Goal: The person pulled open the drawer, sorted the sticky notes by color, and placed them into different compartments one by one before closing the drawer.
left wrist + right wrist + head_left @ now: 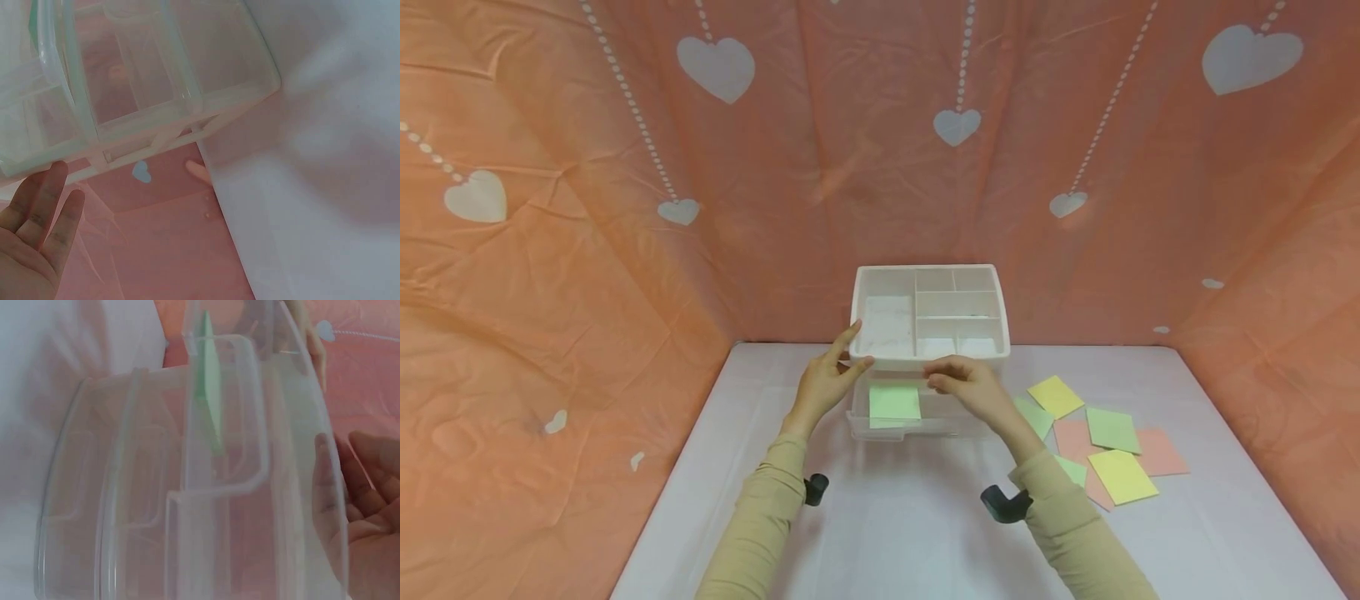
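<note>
My L hand [826, 387] is at the near L corner of the top tray [891, 364], index by its side, thumb at the front edge; fingers fairly straight, so touching, not clenched. My R hand [973, 387] is by the front edge too, fingers loosely bent w/ nothing seen in them; can't tell if they touch the plastic.

Tray has 1 big compartment on L & several small ones on R. Just below, a clear drawer [955, 427] is pulled out; a green note [895, 402] is in its L part, nr the front wall. Can't tell if it's 1 sheet or a pad.

R wrist cam shows 2 more drawer fronts [69, 475], hidden from head cam, & gets the green note nearly edge-on. L wrist cam gets the slotted base [156, 147]. Only head cam has the loose notes [1123, 477]: yellow, green & pink, overlapping on the table [895, 533], R of the drawers. Whole stack's mid-table, far end, nr the orange curtain [880, 200].
</note>
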Demonstrator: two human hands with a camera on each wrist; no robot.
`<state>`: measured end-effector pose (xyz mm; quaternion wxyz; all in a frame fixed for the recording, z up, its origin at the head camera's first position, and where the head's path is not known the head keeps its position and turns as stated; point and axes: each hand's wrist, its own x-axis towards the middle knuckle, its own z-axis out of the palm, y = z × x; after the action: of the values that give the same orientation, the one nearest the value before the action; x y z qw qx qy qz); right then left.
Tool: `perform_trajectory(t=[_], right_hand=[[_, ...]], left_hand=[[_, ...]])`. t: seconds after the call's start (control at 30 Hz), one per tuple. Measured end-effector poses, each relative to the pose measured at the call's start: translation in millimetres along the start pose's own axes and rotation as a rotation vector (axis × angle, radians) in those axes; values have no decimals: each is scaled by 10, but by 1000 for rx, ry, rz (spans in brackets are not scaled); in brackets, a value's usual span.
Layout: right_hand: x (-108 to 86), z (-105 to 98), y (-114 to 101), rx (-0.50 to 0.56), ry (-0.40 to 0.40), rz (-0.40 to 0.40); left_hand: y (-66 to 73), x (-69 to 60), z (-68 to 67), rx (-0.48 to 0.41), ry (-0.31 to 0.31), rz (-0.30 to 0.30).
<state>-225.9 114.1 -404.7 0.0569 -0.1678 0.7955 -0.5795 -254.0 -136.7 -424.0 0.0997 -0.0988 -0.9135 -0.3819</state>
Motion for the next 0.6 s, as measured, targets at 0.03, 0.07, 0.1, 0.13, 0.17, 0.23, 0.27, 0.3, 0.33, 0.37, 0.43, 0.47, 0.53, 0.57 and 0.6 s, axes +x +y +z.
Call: perform_trajectory(t=[0.03,0.07,0.1,0.13,0.17,0.23,0.27,0.3,0.33,0.37,0.43,0.47,0.53,0.57,0.6], right_hand=[[-10,-17,-5,0,2,-4],[-22,-33,-13,-1,5,-6],[-37,-51,-19,-2,6,-6],[-54,-70,-25,1,7,-7],[-72,-91,-28,2,7,-10],[-111,-136,-29,6,18,-16],[-133,-161,-32,13,30,-16],[-156,-189,-27,21,41,-19],[-178,-219,-18,37,53,-25],[-202,-250,-12,53,64,-30],[-252,-318,5,95,96,-51],[-278,-354,15,115,114,-64],[-330,-430,48,155,141,-97],[-357,-468,65,173,155,-114],[-382,-505,89,193,168,-134]], left_hand=[[0,-2,-3,-2,2,-1],[0,-3,-4,-3,2,0],[-1,-5,-5,-3,2,0],[-2,-6,-5,-4,2,-1],[-4,-6,-4,-4,3,0],[-9,-6,-1,-4,2,1],[-12,-6,2,-4,2,2],[-14,-5,4,-5,2,2],[-16,-3,6,-6,3,4],[-19,-2,7,-7,4,6],[-21,-1,7,-8,7,10],[-20,0,7,-8,8,12],[-16,1,5,-7,7,15],[-14,1,2,-6,7,15],[-11,0,0,-5,7,16]])
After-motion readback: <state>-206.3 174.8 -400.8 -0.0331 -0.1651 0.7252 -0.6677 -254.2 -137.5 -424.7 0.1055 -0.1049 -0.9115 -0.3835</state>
